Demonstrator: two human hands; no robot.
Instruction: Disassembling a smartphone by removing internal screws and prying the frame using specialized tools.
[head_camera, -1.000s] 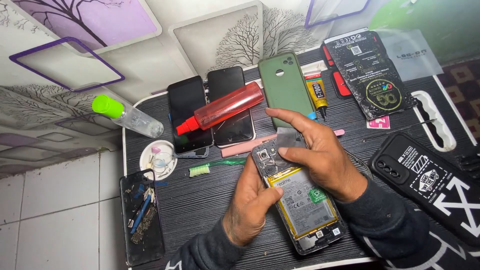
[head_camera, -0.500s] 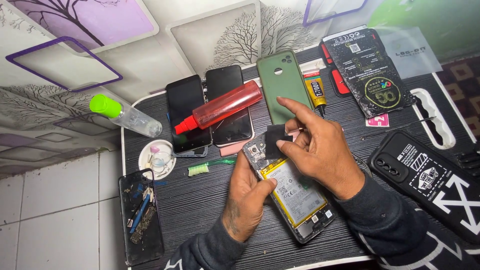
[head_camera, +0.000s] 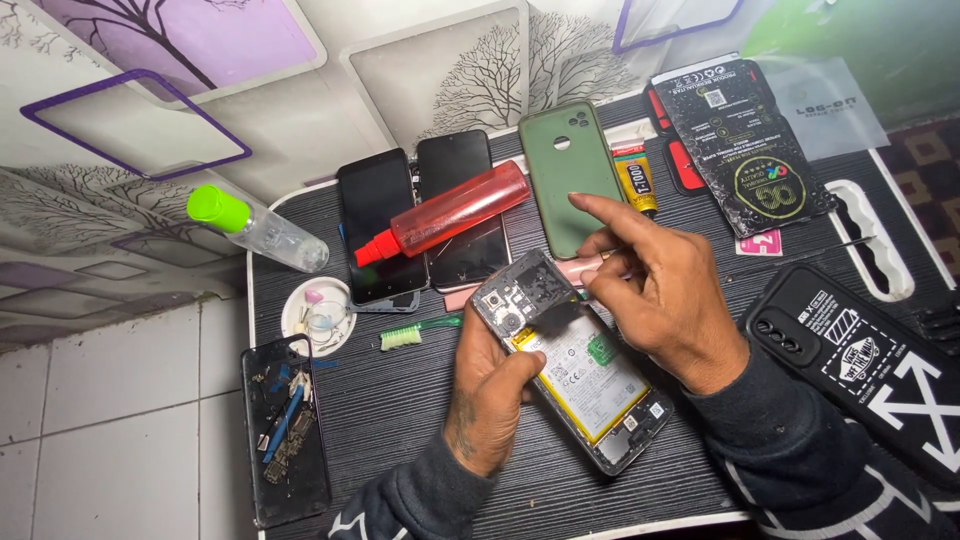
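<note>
Dark ribbed table (head_camera: 400, 420) fills the view, set against white tiles and pale panels with tree prints. An opened phone (head_camera: 575, 365) lies near its front edge, back cover off, battery and camera end showing. Its long axis runs on a slant, camera end up and to the left, bottom end down and to the right.

Left hand (head_camera: 490, 400) is the closer one: it comes from below and grips the phone's left long edge, thumb lying over the frame beside the battery, fingers curled underneath and out of sight. So that hand is closed on the phone.

Right hand (head_camera: 655, 290) sits just right of the phone's camera end, above the battery side. Its forefinger points left over a green case (head_camera: 572, 175), which lies just beyond the phone. The thumb and other fingers are curled narrow, perhaps pinching a thin tool, but I cannot tell for sure.

Left of the phone lie a green brush (head_camera: 405, 335) and a red bottle (head_camera: 445, 212) resting across two dark phones (head_camera: 420, 215). A black case (head_camera: 865, 360) lies right of it.
</note>
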